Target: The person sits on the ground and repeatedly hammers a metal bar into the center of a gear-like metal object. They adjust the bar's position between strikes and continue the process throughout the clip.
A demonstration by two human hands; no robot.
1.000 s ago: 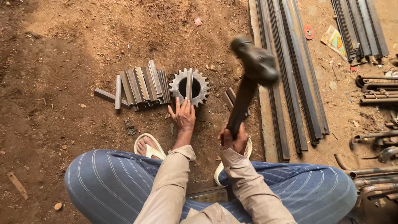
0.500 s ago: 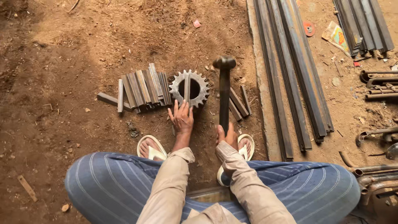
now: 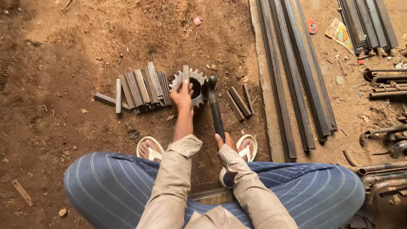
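Observation:
A grey toothed gear ring (image 3: 196, 79) lies flat on the dirt in front of me. My left hand (image 3: 182, 95) grips a short flat metal strip (image 3: 185, 73) laid across the ring. My right hand (image 3: 225, 141) is closed on the dark handle of a hammer (image 3: 214, 106). The hammer's head rests low beside the ring's right edge. Whether it touches the ring is hard to tell.
A pile of short metal strips (image 3: 140, 88) lies left of the ring, and a few more strips (image 3: 238, 101) to its right. Long steel bars (image 3: 296, 72) run along the right side. Bent pipes (image 3: 381, 135) and scrap lie at the far right. My sandalled feet (image 3: 150, 148) rest on the dirt.
The hammer has swung down from raised high to low beside the ring. My left hand has moved forward onto the strip over the ring.

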